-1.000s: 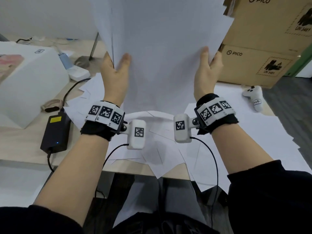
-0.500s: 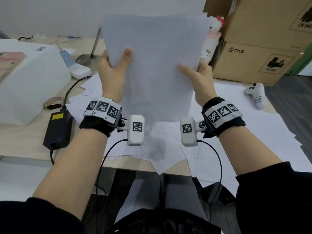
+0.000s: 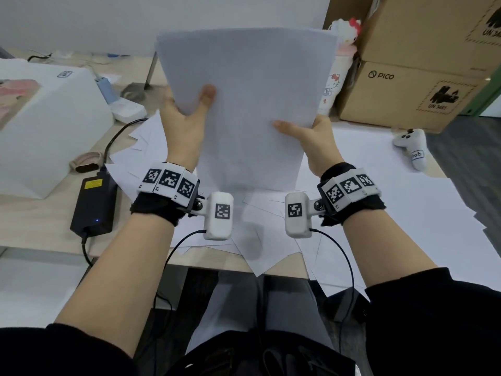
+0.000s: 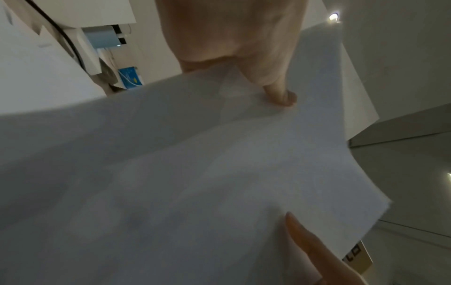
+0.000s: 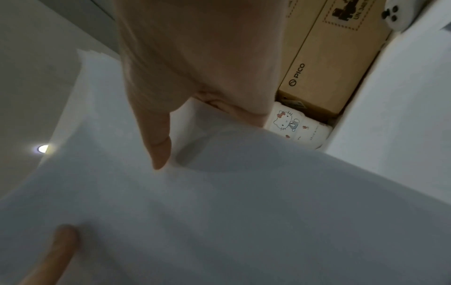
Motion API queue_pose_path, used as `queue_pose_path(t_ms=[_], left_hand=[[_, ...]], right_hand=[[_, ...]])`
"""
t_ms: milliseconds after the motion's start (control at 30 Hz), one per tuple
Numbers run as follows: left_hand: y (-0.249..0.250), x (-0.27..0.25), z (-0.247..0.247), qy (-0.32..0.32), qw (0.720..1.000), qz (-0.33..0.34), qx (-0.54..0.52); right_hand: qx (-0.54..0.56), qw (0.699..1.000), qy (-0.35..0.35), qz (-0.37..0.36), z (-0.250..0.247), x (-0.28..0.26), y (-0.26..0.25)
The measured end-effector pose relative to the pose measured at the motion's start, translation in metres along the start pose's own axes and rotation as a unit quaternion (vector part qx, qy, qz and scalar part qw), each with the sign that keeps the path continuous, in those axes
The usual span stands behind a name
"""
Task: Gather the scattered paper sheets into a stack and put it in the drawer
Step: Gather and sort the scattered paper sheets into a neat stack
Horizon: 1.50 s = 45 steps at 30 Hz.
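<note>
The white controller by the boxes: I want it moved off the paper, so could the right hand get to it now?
Probably not yet. The right hand grips the stack, as does the left hand. The controller lies uncovered on the sheets to its right, so freeing that hand should suffice.

Even, soft indoor light is seen in the head view, with wide-angle bending toward the edges. Both wrist views are dim, grainy and blurred; a small ceiling lamp (image 5: 43, 148) glares at 9 o'clock.
</note>
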<state>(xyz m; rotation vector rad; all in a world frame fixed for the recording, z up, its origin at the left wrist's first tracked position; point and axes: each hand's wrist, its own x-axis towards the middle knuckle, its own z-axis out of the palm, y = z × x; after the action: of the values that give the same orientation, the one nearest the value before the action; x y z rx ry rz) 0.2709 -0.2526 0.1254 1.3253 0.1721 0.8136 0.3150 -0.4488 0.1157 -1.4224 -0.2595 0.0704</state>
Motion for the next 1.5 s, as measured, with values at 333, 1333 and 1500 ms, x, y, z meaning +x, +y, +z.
queue_pose_path(t_ms=[333, 1333, 1500], left_hand=[[-0.01, -0.004, -0.012, -0.059, 0.997, -0.017, 0.049], [-0.072, 0.014, -0.051, -0.081, 0.945, -0.174, 0.264], [-0.094, 0.028, -0.069, -0.052, 0.796, -0.296, 0.526]], right_hand=[[-0.008, 0.999, -0.023, 0.02, -0.002, 0.0, 0.005], [-0.088, 0.991, 0.053, 0.084, 0.003, 0.03, 0.056], [-0.157, 0.974, 0.059, 0.155, 0.008, 0.059, 0.082]])
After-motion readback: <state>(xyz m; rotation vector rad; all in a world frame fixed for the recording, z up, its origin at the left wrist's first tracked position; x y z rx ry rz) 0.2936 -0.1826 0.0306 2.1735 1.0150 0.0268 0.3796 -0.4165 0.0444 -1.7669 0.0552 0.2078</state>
